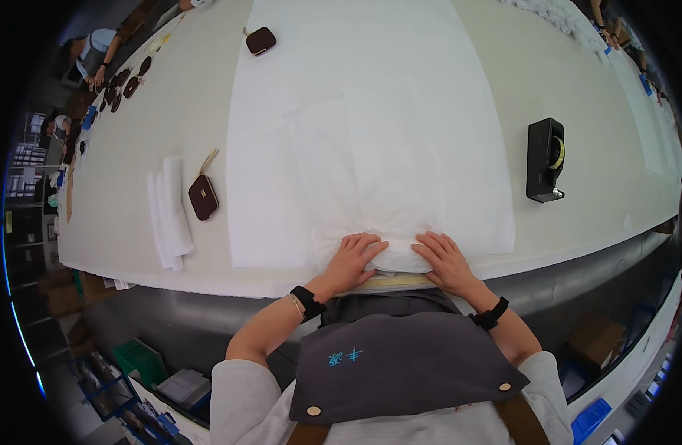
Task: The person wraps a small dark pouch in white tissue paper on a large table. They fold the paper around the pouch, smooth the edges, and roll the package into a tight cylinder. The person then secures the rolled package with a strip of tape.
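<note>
Left hand (pixel 353 256) and right hand (pixel 446 257) — both open, flat on white wrapped bundle (pixel 389 222) — contents hidden.

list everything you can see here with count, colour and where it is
white sheet: 1, white, spread down the middle of the table
folded bundle: 1, white, at the near edge of the sheet, under both hands
table: 1, pale beige, long, filling most of the view
near pouch: 1, dark brown with a cord, left of the sheet
far pouch: 1, dark brown, far left of the sheet
folded cloths: small stack, white, left of the near pouch
tape dispenser: 1, black, right of the sheet
more pouches: several, dark, far left end
apron: 1, grey, on the person
left hand: on the bundle, black wristband
right hand: on the bundle, black wristband
</note>
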`<state>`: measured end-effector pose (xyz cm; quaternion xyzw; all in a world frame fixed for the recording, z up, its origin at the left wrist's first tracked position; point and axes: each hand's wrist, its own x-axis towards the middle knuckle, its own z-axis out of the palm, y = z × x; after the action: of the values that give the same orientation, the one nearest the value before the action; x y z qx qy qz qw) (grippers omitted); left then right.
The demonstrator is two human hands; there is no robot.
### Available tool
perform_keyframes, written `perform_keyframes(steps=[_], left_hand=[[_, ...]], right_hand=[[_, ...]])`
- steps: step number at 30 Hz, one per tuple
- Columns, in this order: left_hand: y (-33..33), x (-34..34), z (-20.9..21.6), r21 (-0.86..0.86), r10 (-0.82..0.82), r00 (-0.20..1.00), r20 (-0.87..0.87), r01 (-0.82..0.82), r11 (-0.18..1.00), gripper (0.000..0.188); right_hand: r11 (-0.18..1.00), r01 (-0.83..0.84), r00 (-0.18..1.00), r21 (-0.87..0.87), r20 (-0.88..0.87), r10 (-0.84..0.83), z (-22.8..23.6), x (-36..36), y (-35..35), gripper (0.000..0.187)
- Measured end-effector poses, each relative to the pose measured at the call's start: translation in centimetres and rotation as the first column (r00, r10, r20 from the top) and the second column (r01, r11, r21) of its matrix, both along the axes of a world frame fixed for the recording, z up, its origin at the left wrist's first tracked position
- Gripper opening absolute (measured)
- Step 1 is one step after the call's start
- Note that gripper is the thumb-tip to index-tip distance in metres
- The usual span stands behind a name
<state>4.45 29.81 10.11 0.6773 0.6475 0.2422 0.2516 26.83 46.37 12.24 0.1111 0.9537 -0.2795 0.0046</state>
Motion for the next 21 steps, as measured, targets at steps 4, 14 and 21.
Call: perform_keyframes(steps=[4, 14, 21], left_hand=[[0.0, 0.1, 0.8, 0.054, 0.108, 0.994, -0.013, -0.107, 0.993, 0.072], [-1.3, 1.1, 1.2, 0.001, 0.104, 0.934, -0.343, -0.11, 0.994, 0.077], [-2.5, 1.1, -0.1, 0.013, 0.111, 0.947, -0.301, -0.112, 0.994, 0.078]], right_hand=[[1.0, 0.023, 0.999, 0.003, -0.024, -0.023, -1.6, 0.2, 0.5, 0.067], [0.982, -0.001, 1.0, 0.187, -0.006, 0.002, -1.7, -1.4, -2.0, 0.081], [0.975, -0.083, 0.996, 0.208, 0.035, 0.077, -1.4, -1.5, -1.8, 0.078]])
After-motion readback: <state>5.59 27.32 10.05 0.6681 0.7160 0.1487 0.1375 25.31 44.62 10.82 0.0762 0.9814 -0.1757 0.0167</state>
